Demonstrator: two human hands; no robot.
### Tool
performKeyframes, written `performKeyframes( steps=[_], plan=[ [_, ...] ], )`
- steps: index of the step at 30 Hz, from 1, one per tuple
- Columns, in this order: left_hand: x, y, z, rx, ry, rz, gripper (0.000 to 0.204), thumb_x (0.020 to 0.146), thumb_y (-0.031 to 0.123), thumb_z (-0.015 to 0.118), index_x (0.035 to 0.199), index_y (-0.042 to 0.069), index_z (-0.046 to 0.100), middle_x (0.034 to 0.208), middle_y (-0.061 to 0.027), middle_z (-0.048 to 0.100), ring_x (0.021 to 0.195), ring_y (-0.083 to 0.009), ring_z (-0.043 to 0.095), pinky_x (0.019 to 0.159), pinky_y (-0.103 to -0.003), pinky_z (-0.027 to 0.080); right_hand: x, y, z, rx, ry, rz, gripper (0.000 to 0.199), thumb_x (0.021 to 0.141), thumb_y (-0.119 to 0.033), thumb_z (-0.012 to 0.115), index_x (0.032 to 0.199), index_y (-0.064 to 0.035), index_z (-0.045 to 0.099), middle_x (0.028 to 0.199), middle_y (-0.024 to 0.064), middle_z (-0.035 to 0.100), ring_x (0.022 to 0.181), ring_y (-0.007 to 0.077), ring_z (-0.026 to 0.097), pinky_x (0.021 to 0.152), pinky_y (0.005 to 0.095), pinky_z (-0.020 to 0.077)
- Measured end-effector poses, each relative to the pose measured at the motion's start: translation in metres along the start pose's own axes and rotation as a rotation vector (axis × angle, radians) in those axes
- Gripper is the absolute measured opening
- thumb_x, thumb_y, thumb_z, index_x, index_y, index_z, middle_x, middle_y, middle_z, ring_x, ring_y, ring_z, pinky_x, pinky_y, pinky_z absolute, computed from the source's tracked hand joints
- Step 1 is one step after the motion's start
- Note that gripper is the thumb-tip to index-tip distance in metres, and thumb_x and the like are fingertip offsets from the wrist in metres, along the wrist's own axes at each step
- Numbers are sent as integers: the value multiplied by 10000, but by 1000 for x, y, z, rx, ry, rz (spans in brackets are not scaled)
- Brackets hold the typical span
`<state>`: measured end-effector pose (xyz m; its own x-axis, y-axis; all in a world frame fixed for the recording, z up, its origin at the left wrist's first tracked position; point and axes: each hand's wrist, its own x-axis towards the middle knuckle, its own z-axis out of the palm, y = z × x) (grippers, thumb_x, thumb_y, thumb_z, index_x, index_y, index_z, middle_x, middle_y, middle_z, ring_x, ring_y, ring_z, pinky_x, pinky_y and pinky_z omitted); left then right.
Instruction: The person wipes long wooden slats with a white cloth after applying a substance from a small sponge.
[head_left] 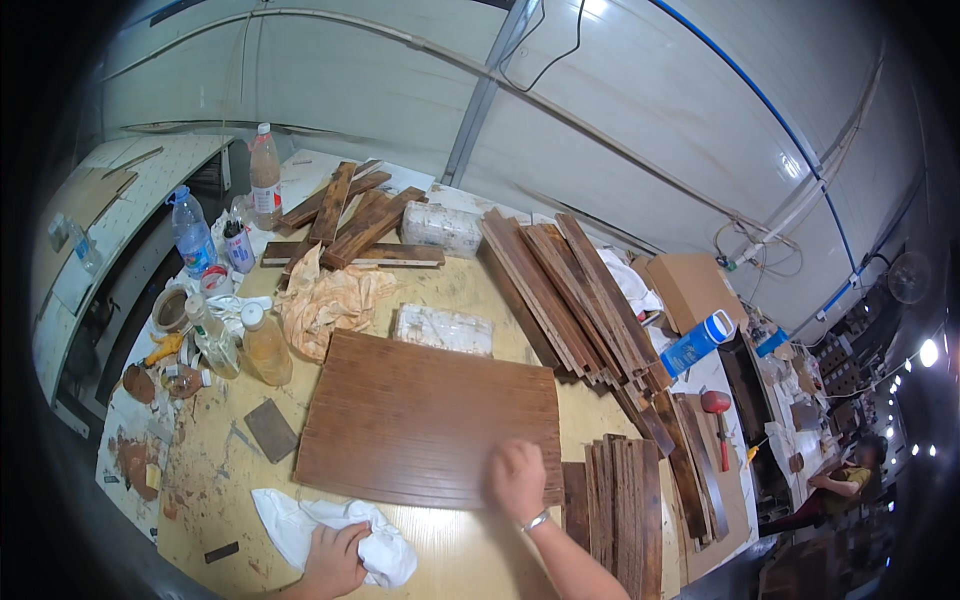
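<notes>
A wide brown wooden board (420, 420) with grooves along its length lies flat before me, its far side against a white wrapped block (443, 330). My right hand (518, 482), a metal band at its wrist, is closed over the board's near right corner. Its fingers curl downward and are slightly blurred; whatever may be in them is hidden. My left hand (337, 560) grips a white cloth (385, 550) bunched up on the table just off the board's near left corner.
Brown wood strips are stacked at the right (580, 300) and near right (622, 505). Bottles, one of them amber (266, 345), a dark rectangular block (271, 431) and a stained rag (325, 300) sit left. Beyond the blue bottle (697, 343) lies a red mallet (717, 410). Another person (845, 480) sits far right.
</notes>
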<state>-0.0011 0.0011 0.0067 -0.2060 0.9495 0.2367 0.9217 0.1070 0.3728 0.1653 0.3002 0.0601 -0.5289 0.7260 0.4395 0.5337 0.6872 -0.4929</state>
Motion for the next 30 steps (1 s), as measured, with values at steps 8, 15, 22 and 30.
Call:
performKeyframes(
  steps=[8, 15, 22, 30],
  plan=[
    [7, 8, -12, -410, 188, -112, 507, 683, 213, 730, 1134, 52, 563, 1242, -126, 526, 1142, -335, 474, 919, -519, 335, -106, -53, 7, -70, -114, -168, 406, 718, -73, 701, 1111, -26, 610, 1151, 169, 577, 1066, 355, 553, 929, 429, 469],
    [5, 33, 31, -171, -33, 217, 400, 682, 173, 717, 1070, 156, 622, 1279, -35, 525, 1205, -297, 455, 929, -565, 322, -117, -50, 26, -264, -3, -233, 447, 697, -159, 737, 1106, -57, 587, 995, 123, 564, 941, 299, 537, 880, 438, 444],
    [3, 15, -29, -651, 329, -122, 315, 671, 84, 777, 967, 80, 667, 1088, -157, 648, 965, -343, 637, 837, -382, 510, -97, -59, 17, -293, -523, -21, 258, 793, -265, 657, 909, -41, 604, 885, 148, 622, 887, 321, 606, 738, 437, 486],
    [46, 9, -41, -491, -40, 214, 461, 777, 62, 662, 1230, 110, 595, 1372, -146, 488, 1284, -299, 449, 989, -419, 407, -164, -128, -6, 457, -591, 477, 378, 913, -325, 553, 862, 39, 643, 759, 219, 640, 690, 321, 609, 644, 421, 463]
  ],
)
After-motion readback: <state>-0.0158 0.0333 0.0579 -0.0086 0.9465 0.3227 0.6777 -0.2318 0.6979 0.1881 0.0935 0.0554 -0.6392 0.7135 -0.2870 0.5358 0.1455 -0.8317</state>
